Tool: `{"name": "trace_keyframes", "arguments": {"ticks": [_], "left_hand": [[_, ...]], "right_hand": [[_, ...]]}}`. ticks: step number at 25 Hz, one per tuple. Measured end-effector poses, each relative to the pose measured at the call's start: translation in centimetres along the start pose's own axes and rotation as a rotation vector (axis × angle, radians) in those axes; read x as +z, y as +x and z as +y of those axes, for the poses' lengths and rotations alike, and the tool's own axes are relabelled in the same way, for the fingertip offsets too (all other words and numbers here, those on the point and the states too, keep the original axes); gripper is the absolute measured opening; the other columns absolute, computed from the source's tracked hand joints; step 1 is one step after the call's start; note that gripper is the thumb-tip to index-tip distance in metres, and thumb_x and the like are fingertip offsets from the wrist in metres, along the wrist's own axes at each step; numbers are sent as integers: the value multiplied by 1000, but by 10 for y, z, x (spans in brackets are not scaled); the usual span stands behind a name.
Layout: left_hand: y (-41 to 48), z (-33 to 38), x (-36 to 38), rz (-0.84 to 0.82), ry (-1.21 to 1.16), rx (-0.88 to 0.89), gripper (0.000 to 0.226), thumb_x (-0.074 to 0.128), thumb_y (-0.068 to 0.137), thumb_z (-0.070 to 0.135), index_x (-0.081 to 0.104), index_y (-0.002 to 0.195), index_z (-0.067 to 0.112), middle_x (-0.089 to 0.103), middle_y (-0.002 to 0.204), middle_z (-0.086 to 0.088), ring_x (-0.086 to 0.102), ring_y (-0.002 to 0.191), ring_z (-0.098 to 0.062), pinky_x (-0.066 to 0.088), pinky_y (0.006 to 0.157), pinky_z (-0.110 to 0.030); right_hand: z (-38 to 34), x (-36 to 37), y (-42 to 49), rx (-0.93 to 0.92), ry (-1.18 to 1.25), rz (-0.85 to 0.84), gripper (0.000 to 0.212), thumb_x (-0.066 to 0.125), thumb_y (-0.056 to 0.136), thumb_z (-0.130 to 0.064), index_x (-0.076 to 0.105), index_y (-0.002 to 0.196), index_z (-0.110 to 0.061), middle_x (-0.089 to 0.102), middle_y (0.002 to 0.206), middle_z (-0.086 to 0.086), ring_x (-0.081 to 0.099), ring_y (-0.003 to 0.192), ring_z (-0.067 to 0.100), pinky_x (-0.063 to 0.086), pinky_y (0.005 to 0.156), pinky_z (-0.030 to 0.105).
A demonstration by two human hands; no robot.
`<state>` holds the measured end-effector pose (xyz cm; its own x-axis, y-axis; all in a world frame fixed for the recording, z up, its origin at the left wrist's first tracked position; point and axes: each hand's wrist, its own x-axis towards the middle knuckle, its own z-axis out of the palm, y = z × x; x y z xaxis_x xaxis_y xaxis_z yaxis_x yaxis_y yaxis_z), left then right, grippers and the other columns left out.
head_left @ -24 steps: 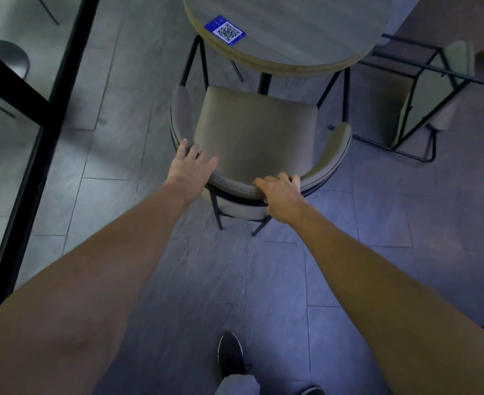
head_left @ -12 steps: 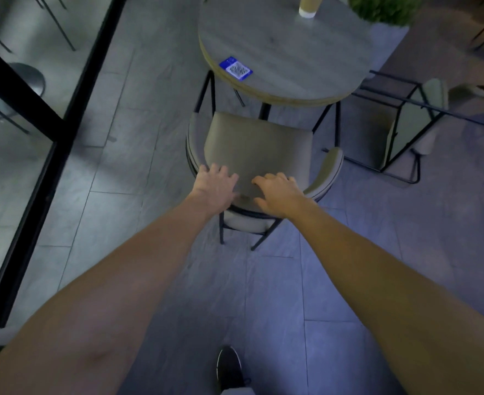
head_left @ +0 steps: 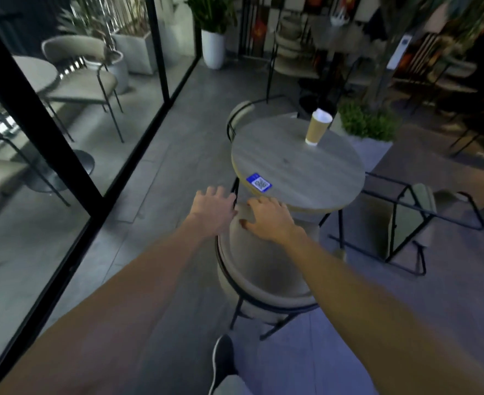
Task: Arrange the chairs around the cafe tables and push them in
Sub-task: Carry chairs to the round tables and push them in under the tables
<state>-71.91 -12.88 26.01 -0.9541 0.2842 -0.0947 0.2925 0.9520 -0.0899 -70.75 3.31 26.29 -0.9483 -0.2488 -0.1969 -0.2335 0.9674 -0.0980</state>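
Observation:
A beige padded chair (head_left: 263,269) with a curved backrest and a black metal frame stands in front of me, its seat partly under the round wooden cafe table (head_left: 306,172). My left hand (head_left: 213,208) hovers by the chair's left front corner, fingers spread, holding nothing. My right hand (head_left: 269,220) is over the front of the seat near the table edge, fingers apart; I cannot tell whether it touches the seat. A second chair (head_left: 414,223) lies tipped on its side on the floor right of the table. A third chair (head_left: 239,112) stands at the table's far side.
A paper cup (head_left: 316,128) and a blue QR sticker (head_left: 259,183) are on the tabletop. A black-framed glass wall (head_left: 35,124) runs along the left, with chairs behind it. A green plant in a planter (head_left: 369,126) stands behind the table. My shoe (head_left: 222,357) is behind the chair.
Both hands have left the chair's backrest and moved forward over the seat. The chair sits further under the table, and the view has tilted up.

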Motion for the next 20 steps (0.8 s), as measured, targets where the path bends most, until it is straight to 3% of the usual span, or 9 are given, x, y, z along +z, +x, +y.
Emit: {"name": "trace_keyframes", "arguments": {"ticks": [9,20], "left_hand": [[150,-117,-29,-82,8,-24,49,46,99,43,38,142,22,42,141,-12,43,128,-33,42,98,-47],[378,-338,-25,-30,-73,1,47,41,100,48,39,140,23,45,139,-12,46,126,-34,41,96,-47]], "right_hand": [[-35,-66,208,8,-14,-2,68,51,89,-67,49,136,-18,52,140,12,48,130,35,39,105,48],[-91,-117,495,66,-103,-7,70,50,91,-63,42,144,-18,49,141,12,44,130,35,36,103,48]]}}
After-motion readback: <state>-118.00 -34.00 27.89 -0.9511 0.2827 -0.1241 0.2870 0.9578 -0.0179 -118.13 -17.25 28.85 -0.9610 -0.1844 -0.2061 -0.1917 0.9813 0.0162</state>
